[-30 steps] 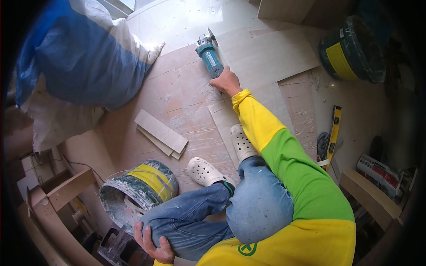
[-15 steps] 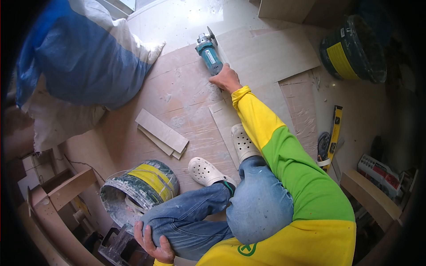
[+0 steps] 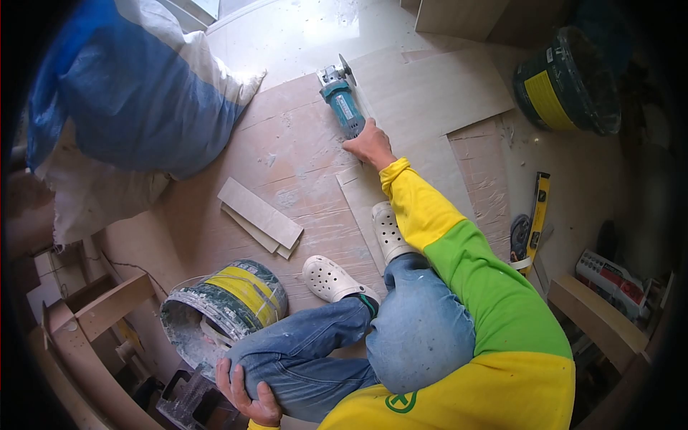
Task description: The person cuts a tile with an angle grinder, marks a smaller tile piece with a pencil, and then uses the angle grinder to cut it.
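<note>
My right hand (image 3: 371, 145) is wrapped round the rear end of a teal angle grinder (image 3: 342, 107), whose disc points away from me at the upper middle. Under and beside the grinder lies a large pale tile (image 3: 430, 89) on the floor. My left hand (image 3: 247, 396) rests on my left knee at the bottom, fingers spread over the jeans, holding nothing. Two narrow cut strips (image 3: 260, 213) lie stacked to the left of the grinder, beyond my left shoe (image 3: 330, 278).
A tipped, plaster-smeared bucket (image 3: 226, 304) lies at lower left, near a wooden frame (image 3: 118, 308). Blue and white sacks (image 3: 143, 93) fill the upper left. Another bucket (image 3: 548, 100) is at upper right, with a yellow spirit level (image 3: 537, 215) below it.
My right hand and the grinder have moved slightly back toward me and a little to the right. My left hand stays on the knee.
</note>
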The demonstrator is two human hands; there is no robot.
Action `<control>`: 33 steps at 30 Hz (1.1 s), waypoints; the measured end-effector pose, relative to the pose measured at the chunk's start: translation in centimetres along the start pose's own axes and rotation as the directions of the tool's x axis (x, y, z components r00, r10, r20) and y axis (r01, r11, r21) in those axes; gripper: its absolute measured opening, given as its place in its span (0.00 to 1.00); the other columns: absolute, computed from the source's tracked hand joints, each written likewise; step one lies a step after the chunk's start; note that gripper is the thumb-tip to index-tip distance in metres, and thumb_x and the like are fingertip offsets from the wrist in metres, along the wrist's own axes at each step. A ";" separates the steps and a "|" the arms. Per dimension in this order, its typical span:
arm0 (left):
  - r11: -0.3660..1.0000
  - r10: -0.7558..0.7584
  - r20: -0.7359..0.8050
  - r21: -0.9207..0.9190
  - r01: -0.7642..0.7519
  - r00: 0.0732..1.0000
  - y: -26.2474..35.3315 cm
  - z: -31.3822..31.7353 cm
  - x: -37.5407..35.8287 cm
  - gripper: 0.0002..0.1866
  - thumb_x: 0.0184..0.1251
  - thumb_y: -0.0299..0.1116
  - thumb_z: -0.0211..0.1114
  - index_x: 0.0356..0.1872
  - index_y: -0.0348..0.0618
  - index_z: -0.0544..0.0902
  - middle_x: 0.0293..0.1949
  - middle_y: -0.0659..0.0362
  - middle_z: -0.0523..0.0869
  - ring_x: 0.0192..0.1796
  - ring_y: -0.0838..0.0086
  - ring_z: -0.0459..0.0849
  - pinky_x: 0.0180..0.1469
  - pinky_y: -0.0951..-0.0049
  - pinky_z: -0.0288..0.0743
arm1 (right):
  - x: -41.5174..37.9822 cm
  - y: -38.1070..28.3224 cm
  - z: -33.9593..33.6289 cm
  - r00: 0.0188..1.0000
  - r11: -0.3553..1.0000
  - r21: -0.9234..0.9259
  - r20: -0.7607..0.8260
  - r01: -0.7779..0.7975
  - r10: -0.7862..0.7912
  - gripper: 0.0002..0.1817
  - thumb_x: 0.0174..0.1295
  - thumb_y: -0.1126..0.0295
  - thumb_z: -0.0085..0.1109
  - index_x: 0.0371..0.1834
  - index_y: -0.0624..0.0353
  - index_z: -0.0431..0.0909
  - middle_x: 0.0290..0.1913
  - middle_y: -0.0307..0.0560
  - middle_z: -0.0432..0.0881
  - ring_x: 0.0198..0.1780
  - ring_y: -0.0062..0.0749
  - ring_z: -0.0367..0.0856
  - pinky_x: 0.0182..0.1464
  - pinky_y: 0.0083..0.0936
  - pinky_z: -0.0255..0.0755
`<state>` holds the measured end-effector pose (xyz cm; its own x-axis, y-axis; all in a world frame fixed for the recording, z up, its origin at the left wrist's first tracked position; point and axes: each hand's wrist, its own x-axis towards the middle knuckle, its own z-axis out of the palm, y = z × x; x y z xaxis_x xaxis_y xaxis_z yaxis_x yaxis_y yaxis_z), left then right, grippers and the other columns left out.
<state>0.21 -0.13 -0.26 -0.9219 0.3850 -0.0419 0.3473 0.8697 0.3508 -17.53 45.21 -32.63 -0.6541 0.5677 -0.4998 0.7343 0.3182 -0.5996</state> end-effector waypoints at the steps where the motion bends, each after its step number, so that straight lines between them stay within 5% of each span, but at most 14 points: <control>1: 1.000 0.001 0.000 -0.006 -0.001 1.000 0.0 0.0 0.0 0.27 0.78 0.49 0.56 0.70 0.44 0.74 0.75 0.42 0.69 0.76 0.45 0.67 0.79 0.43 0.51 | 0.1 -0.1 -0.1 1.000 1.000 0.002 0.015 -0.016 0.016 0.41 0.50 0.53 0.72 0.65 0.65 0.68 0.58 0.65 0.83 0.60 0.57 0.83 0.65 0.39 0.76; 33: 1.000 -0.006 0.007 -0.004 0.006 1.000 0.0 -0.1 -0.1 0.28 0.78 0.49 0.56 0.70 0.42 0.74 0.75 0.42 0.69 0.76 0.45 0.67 0.79 0.43 0.52 | 0.9 -0.2 -0.1 1.000 1.000 0.010 0.002 0.005 -0.005 0.41 0.48 0.54 0.72 0.63 0.67 0.70 0.56 0.66 0.84 0.58 0.59 0.84 0.64 0.40 0.77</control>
<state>0.24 -0.23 -0.13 -0.9226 0.3823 -0.0508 0.3412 0.8706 0.3544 -18.26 45.69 -32.87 -0.6581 0.5645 -0.4983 0.7293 0.3131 -0.6083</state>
